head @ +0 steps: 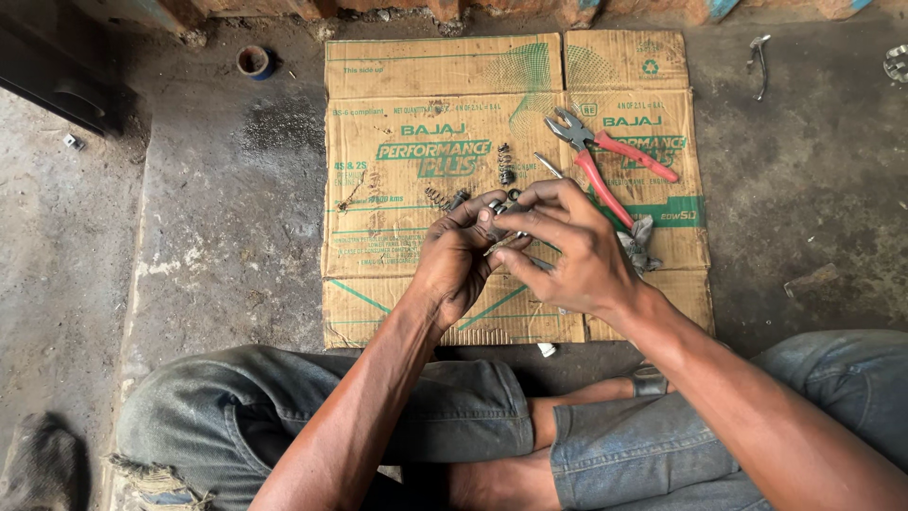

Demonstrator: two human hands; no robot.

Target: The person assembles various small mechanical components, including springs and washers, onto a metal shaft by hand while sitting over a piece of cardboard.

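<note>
Small greasy metal part (503, 220) pinched between left hand (454, 260) and right hand (567, 248), fingers curled; red-handled pliers (605, 161) at 1 o'clock on creased cardboard (426, 104).

A flattened cardboard carton (426, 104) lies on the floor across the upper middle of the frame: a brown, roughly square sheet with its flaps spread out, printed in green lettering, stripes and a dotted swirl.
</note>
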